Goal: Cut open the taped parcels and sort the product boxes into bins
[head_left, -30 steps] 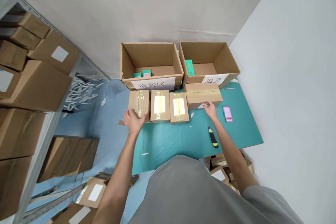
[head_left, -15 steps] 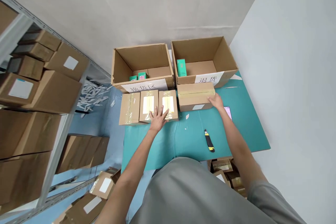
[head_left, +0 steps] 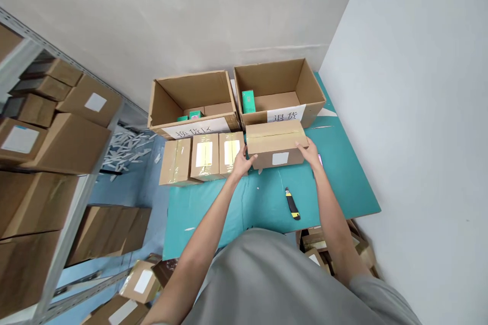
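A sealed brown cardboard box (head_left: 275,143) with tape along its top and a small white label on its front lies on the teal table (head_left: 343,188). My left hand (head_left: 243,161) grips its left end and my right hand (head_left: 309,153) grips its right end. To its left stand three smaller taped boxes (head_left: 202,157) in a row, close by my left hand. A yellow-and-black utility knife (head_left: 292,204) lies on the table between my forearms.
Two open cartons with white labels stand at the back: the left carton (head_left: 190,104) holds small green and pink packs, the right carton (head_left: 280,89) one green pack. Metal shelving with boxes (head_left: 49,127) fills the left. More boxes lie on the floor (head_left: 133,284).
My left hand moved right from the small boxes to the left end of the larger box. Both hands now hold it, and it sits slightly nearer me.
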Demonstrator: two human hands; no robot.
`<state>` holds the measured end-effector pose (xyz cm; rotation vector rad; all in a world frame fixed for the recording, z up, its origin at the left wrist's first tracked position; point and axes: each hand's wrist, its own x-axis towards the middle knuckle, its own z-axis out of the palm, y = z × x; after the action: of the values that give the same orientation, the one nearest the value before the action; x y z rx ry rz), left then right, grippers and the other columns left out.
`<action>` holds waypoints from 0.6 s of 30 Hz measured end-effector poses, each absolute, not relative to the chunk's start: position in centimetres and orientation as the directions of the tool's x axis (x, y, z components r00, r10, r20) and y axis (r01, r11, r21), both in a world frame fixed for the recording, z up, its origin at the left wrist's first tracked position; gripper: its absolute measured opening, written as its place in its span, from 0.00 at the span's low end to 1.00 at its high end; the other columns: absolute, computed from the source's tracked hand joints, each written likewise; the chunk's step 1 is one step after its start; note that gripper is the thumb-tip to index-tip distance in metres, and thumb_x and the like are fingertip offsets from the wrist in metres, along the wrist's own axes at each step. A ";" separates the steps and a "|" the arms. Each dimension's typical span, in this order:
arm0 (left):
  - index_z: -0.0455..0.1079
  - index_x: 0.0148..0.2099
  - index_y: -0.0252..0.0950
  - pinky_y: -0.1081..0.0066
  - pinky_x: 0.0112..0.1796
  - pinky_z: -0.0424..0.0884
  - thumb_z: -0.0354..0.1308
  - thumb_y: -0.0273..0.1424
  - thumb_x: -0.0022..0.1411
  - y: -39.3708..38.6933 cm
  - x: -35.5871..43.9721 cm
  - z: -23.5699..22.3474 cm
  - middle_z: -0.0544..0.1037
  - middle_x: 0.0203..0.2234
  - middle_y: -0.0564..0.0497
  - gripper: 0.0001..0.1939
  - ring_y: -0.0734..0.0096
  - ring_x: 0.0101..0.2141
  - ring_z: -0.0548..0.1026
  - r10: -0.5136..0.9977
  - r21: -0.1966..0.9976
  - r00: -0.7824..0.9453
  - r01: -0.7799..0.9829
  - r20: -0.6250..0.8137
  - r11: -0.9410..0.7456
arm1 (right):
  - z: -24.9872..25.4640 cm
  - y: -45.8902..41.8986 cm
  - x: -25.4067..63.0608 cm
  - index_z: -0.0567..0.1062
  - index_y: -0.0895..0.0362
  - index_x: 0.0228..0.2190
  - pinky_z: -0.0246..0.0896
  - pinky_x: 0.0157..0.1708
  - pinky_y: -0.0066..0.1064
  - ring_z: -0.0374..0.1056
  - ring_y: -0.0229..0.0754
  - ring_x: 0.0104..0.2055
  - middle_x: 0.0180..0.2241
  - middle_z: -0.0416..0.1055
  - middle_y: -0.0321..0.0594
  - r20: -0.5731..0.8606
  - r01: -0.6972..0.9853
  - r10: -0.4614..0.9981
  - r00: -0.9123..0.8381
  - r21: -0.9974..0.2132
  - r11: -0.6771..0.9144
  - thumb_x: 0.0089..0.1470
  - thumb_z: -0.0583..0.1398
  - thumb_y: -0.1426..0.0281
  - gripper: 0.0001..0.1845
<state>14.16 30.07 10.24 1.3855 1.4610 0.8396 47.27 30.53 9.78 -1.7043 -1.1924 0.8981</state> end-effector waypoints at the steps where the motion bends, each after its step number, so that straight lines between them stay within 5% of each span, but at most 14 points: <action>1: 0.59 0.82 0.33 0.50 0.72 0.69 0.71 0.40 0.66 28.5 13.7 10.7 0.71 0.75 0.32 0.49 0.45 0.75 0.70 0.984 0.945 0.051 0.294 -0.169 0.146 | 11.1 28.6 47.7 0.78 0.56 0.66 0.72 0.69 0.50 0.78 0.58 0.65 0.65 0.80 0.54 -0.033 0.343 0.956 0.292 -0.929 -0.137 0.60 0.68 0.43 0.42; 5: 0.66 0.79 0.36 0.50 0.71 0.73 0.73 0.47 0.65 20.4 11.2 12.7 0.72 0.75 0.37 0.47 0.43 0.74 0.72 0.981 0.972 0.056 0.159 -0.185 0.174 | 16.6 19.1 47.7 0.75 0.50 0.71 0.70 0.71 0.52 0.75 0.60 0.68 0.69 0.77 0.49 0.028 0.398 0.956 0.293 -0.912 -0.096 0.65 0.67 0.43 0.42; 9: 0.74 0.74 0.38 0.50 0.68 0.79 0.72 0.51 0.64 11.7 8.1 14.3 0.79 0.70 0.41 0.42 0.43 0.68 0.78 0.970 0.954 -0.037 0.174 -0.242 0.245 | 19.5 10.5 44.4 0.75 0.45 0.71 0.69 0.72 0.58 0.74 0.65 0.69 0.68 0.78 0.46 -0.093 0.478 0.946 0.310 -0.845 -0.240 0.66 0.66 0.42 0.40; 18: 0.75 0.72 0.36 0.51 0.62 0.80 0.70 0.45 0.69 3.5 -0.9 13.3 0.83 0.64 0.38 0.35 0.45 0.61 0.83 0.870 0.818 -0.377 0.355 -0.318 0.452 | 13.3 5.3 34.6 0.77 0.43 0.70 0.77 0.66 0.56 0.79 0.64 0.65 0.64 0.82 0.42 -0.405 0.408 0.912 0.061 -0.824 -0.393 0.62 0.70 0.42 0.41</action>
<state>-0.91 3.52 13.29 1.0263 1.9341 0.8495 34.65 5.28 13.26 -1.8416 -1.3148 1.3096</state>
